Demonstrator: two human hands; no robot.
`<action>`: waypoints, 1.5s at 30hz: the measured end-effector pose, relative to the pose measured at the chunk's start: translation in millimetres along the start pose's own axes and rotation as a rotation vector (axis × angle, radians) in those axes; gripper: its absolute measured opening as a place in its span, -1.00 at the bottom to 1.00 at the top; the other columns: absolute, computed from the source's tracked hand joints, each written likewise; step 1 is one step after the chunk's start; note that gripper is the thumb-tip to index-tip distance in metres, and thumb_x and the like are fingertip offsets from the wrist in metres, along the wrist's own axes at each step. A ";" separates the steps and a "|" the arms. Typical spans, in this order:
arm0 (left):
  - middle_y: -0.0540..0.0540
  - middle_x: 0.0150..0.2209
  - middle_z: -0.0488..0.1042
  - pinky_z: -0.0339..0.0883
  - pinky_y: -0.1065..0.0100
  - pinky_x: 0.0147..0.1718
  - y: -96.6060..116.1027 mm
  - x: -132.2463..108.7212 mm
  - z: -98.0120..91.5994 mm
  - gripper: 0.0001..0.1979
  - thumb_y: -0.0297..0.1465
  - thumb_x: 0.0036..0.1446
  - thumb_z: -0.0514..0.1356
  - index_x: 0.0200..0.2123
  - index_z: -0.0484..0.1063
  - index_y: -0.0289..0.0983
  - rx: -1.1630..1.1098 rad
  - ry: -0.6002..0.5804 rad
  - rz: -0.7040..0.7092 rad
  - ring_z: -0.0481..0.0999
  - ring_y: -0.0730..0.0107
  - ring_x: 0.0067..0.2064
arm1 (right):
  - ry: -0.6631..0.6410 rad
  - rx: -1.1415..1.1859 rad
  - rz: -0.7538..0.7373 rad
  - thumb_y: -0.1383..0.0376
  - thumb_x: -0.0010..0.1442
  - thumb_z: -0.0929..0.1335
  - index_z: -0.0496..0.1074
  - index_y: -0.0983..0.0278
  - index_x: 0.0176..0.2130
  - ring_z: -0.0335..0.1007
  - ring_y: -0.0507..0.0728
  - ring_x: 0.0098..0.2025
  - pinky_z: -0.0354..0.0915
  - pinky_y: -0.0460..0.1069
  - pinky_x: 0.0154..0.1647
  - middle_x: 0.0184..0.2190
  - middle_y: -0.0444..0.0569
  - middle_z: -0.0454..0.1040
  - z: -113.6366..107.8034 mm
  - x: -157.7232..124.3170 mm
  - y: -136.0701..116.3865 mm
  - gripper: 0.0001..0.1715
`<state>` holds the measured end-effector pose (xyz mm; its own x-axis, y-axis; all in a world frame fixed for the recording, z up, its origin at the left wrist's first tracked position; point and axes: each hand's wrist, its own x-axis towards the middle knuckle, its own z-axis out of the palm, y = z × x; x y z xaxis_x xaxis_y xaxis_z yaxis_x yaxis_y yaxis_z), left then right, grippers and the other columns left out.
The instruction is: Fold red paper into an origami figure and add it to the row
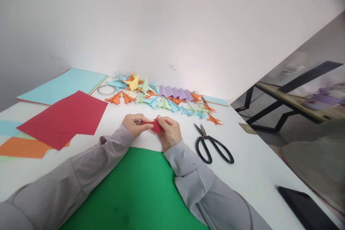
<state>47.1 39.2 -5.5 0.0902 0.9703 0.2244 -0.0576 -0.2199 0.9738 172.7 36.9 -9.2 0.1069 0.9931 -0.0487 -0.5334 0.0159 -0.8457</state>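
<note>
Between my two hands, above the white table, is a small folded piece of red paper (156, 127). My left hand (133, 125) pinches its left end between thumb and fingers. On the other end, my right hand (170, 132) grips it with the thumb on top and the fingers behind. Part of the paper is hidden by the fingers. Just beyond the hands lie several folded paper pieces, among them orange ones (120, 97), a yellow one (133, 83) and a purple pleated row (176, 92).
Open-bladed scissors (206, 143) with black handles lie right of my hands. Left are a large red sheet (67, 118), an orange sheet (24, 147) and light blue sheets (64, 84). A tape roll (106, 90) sits near the wall. A black tablet-like device (304, 206) rests at the right edge.
</note>
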 end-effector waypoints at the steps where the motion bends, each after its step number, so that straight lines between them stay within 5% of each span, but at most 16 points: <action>1: 0.10 -0.69 0.26 -0.10 0.51 -0.78 -0.4 0.1 0.0 -0.85 -0.38 -0.28 0.33 -0.61 0.45 -0.33 -0.010 0.003 0.003 0.13 0.69 -0.71 | -0.007 -0.014 -0.006 0.18 -0.35 0.53 0.44 0.29 -0.69 0.22 -0.05 -0.59 0.16 -0.07 -0.50 -0.70 -0.18 0.39 -1.0 0.5 0.7 -0.72; 28: 0.13 -0.80 0.18 -0.08 0.51 -0.80 0.3 2.9 -6.0 -0.72 -0.26 -0.20 0.30 -0.68 0.33 -0.33 -0.002 -0.117 -0.055 0.14 0.66 -0.80 | -0.071 -0.157 -0.062 0.21 -0.25 0.50 0.46 0.29 -0.64 0.15 -0.05 -0.58 0.11 -0.09 -0.51 -0.69 -0.21 0.33 -6.0 1.7 3.3 -0.77; 41: 0.10 -0.88 0.18 -0.08 0.53 -0.80 11.5 2.5 -5.0 -0.61 -0.21 -0.23 0.31 -0.77 0.23 -0.31 0.044 -0.034 -0.165 0.10 0.65 -0.82 | 0.006 -0.009 0.006 0.20 -0.33 0.52 0.39 0.31 -0.67 0.20 -0.06 -0.59 0.19 -0.09 -0.51 -0.70 -0.21 0.33 0.0 -0.1 -1.0 -0.70; 45: 0.10 -0.88 0.19 -0.09 0.53 -0.81 15.6 2.8 -5.8 -0.61 -0.20 -0.19 0.29 -0.77 0.22 -0.30 0.037 0.024 -0.220 0.09 0.66 -0.82 | -0.096 -0.141 -0.028 0.19 -0.31 0.51 0.45 0.29 -0.57 0.19 -0.04 -0.64 0.16 -0.09 -0.61 -0.67 -0.19 0.38 -3.1 0.7 1.2 -0.72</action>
<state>40.7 39.0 10.0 0.0724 0.9974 0.0056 -0.0021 -0.0055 1.0000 174.7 37.3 -11.8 0.0357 0.9991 0.0214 -0.4073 0.0341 -0.9126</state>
